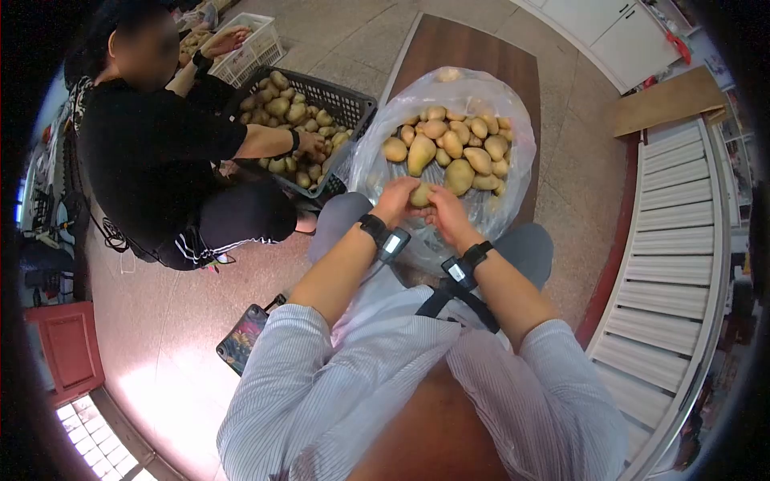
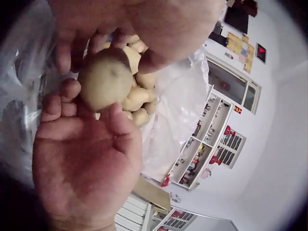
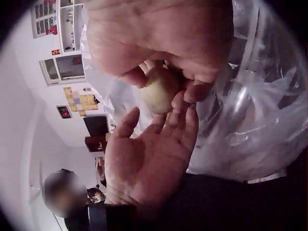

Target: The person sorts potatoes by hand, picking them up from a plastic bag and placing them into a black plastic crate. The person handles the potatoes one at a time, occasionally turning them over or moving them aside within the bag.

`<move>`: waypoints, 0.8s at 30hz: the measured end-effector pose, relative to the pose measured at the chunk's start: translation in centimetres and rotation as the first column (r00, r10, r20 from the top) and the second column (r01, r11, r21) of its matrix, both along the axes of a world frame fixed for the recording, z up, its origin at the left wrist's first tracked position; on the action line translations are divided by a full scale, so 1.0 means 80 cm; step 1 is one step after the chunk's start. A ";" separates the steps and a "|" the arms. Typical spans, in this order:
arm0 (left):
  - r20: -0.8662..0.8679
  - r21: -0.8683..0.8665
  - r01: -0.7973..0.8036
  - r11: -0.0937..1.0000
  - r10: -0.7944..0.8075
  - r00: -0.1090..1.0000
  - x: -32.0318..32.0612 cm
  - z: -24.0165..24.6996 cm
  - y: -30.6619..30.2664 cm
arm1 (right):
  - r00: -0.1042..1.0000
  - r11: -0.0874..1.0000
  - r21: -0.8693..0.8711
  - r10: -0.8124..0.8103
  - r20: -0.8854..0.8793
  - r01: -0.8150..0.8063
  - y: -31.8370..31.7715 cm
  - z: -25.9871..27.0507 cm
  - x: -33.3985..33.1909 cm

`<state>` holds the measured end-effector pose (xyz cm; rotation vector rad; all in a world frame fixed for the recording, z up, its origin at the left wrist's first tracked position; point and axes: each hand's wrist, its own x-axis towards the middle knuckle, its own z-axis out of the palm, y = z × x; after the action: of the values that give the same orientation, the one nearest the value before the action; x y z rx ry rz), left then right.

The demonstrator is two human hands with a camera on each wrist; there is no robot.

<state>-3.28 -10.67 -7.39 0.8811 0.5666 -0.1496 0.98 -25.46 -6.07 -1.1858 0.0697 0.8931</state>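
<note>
Tiled floor [image 1: 577, 160] below; our left hand [image 1: 397, 200] at nine o'clock and right hand [image 1: 444, 211] at three both pinch one small round tan potato [image 1: 420, 195].

Left hand [image 1: 395, 199] and right hand [image 1: 446, 213] meet, both gripping one yellow-brown fruit [image 1: 421, 195] between fingertips. Just beyond the hands is a clear plastic bag [image 1: 370, 156], open, with a pile of fruit [image 1: 451, 148] inside. The bag sits on a brown wooden surface [image 1: 473, 52]. Left of the hands, a black crate [image 1: 354, 103] holds more fruit, with a second person [image 1: 152, 152] reaching into it. Far right of the hands is a white slatted rack [image 1: 674, 264].
</note>
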 end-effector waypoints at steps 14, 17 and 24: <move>0.138 -0.256 -0.171 0.952 0.211 0.968 -0.007 0.015 0.048 | 0.865 0.899 -0.425 0.132 0.485 0.101 -0.034 -0.037 0.001; 0.197 -0.345 -0.317 0.884 0.398 0.896 -0.016 0.039 0.078 | 0.828 0.878 -0.456 0.144 0.542 0.146 -0.058 -0.054 0.007; 0.454 0.609 -0.464 0.643 0.197 0.869 -0.005 -0.114 0.199 | 0.869 0.910 -0.380 0.049 0.492 0.163 -0.083 -0.078 0.016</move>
<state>-3.66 5.26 -16.49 1.4962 0.4361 0.6171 2.28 -32.09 -12.30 -1.7740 -0.1284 0.5048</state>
